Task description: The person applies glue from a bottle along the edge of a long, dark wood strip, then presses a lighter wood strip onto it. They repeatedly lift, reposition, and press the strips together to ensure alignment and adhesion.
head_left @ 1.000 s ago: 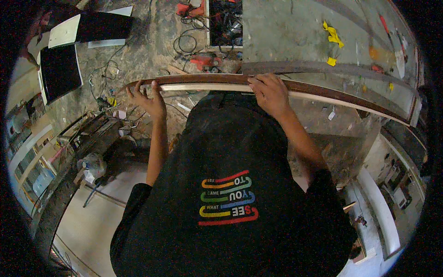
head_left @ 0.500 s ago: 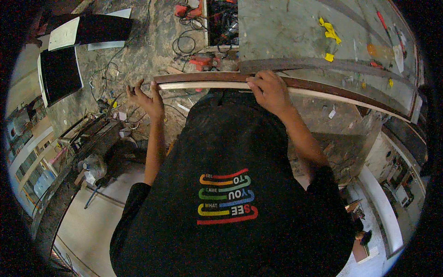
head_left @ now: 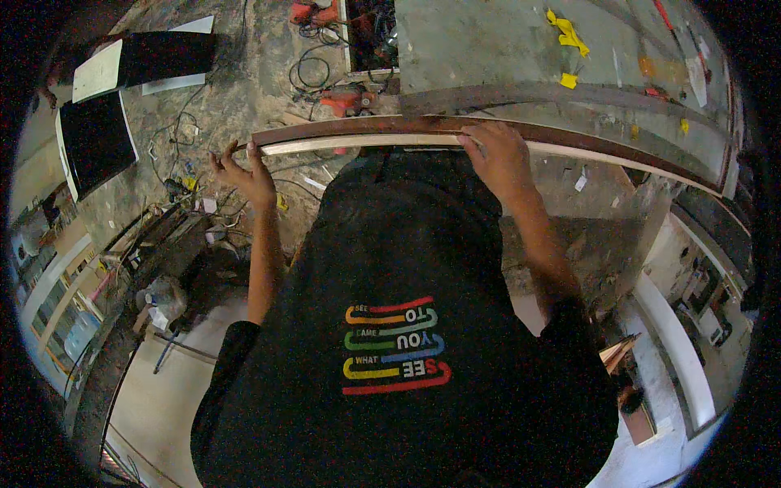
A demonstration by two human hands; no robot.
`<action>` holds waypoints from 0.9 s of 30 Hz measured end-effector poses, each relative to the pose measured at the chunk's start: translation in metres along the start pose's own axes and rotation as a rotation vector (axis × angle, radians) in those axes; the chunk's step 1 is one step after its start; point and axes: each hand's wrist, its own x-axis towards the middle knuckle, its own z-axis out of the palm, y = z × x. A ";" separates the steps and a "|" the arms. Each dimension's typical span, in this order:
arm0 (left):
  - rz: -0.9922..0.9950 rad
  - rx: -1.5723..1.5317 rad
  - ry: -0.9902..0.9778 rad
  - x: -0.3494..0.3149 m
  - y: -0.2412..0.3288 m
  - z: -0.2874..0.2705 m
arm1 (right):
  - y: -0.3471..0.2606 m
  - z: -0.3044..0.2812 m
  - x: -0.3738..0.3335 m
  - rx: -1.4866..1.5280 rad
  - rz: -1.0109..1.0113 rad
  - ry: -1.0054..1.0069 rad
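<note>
A long, pale wooden strip (head_left: 350,144) runs along the near edge of a greenish-grey table, against a dark brown edging (head_left: 382,124). At the strip's left end, the thumb of my left hand (head_left: 250,179) touches it, while the other fingers are spread apart. Farther right, my right hand (head_left: 503,163) pinches the strip and the table edge from above with thumb and fingers. The undersides of the strip and edging are hidden.
Beyond the edging lies the grey tabletop (head_left: 488,65) with crumpled yellow pieces (head_left: 567,34). Red power tools (head_left: 346,102) and coiled black cables (head_left: 311,71) lie on the stained floor. Black panels (head_left: 98,142) are at the left, beside a cluttered bench (head_left: 167,252).
My right hand has slid to the right along the strip. My left hand stays at the strip's left end. The whole view has shifted slightly.
</note>
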 end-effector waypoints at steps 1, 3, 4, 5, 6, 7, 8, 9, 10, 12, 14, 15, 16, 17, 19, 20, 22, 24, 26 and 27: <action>-0.001 0.008 -0.006 0.001 -0.001 0.000 | 0.003 -0.001 -0.001 0.011 -0.019 0.013; 0.004 0.063 -0.018 0.001 -0.002 -0.001 | 0.007 -0.003 -0.003 0.032 -0.014 0.009; 0.012 0.113 -0.010 0.002 -0.002 -0.001 | 0.008 -0.004 -0.004 0.044 -0.001 0.019; 0.001 0.102 -0.023 0.002 -0.002 -0.001 | 0.010 -0.005 -0.005 0.055 0.011 0.027; -0.011 0.097 -0.022 0.003 -0.002 -0.001 | 0.011 -0.005 -0.007 0.065 0.021 0.036; -0.022 0.092 -0.025 0.002 -0.001 -0.002 | 0.013 -0.005 -0.008 0.099 0.049 0.054; -0.046 0.031 -0.023 0.005 -0.002 -0.002 | 0.014 -0.005 -0.010 0.129 0.078 0.073; 0.044 0.074 -0.008 0.005 -0.002 -0.003 | 0.016 -0.004 -0.011 0.155 0.123 0.079; 0.073 0.127 -0.020 0.007 -0.004 -0.006 | 0.017 -0.002 -0.012 0.178 0.103 0.107; 0.065 0.105 -0.015 0.011 -0.009 -0.011 | 0.018 0.001 -0.012 0.221 0.105 0.143; 0.081 0.141 -0.069 0.016 -0.018 -0.016 | 0.018 0.004 -0.012 0.200 0.071 0.145; 0.115 0.165 -0.089 0.017 -0.024 -0.017 | 0.017 0.005 -0.012 0.194 0.063 0.135; 0.063 0.111 -0.142 0.018 -0.029 -0.020 | 0.017 0.004 -0.011 0.187 0.065 0.136; 0.015 0.081 -0.134 0.017 -0.034 -0.021 | 0.017 0.003 -0.010 0.180 0.070 0.125; -0.003 0.093 -0.122 0.015 -0.041 -0.023 | 0.018 0.000 -0.007 0.197 0.063 0.095; 0.109 0.239 -0.117 0.014 -0.042 -0.023 | 0.021 -0.002 -0.006 0.219 0.054 0.075; 0.091 0.270 -0.136 0.011 -0.036 -0.021 | 0.027 -0.005 -0.002 0.241 0.021 0.021; 0.279 0.500 -0.091 0.008 -0.023 -0.017 | 0.034 -0.008 0.001 0.242 -0.033 -0.042; 0.351 0.461 -0.102 0.006 -0.003 -0.009 | 0.039 -0.007 0.006 0.305 -0.052 -0.072; 0.454 0.408 -0.105 0.006 0.007 -0.004 | 0.042 -0.007 0.008 0.337 -0.056 -0.083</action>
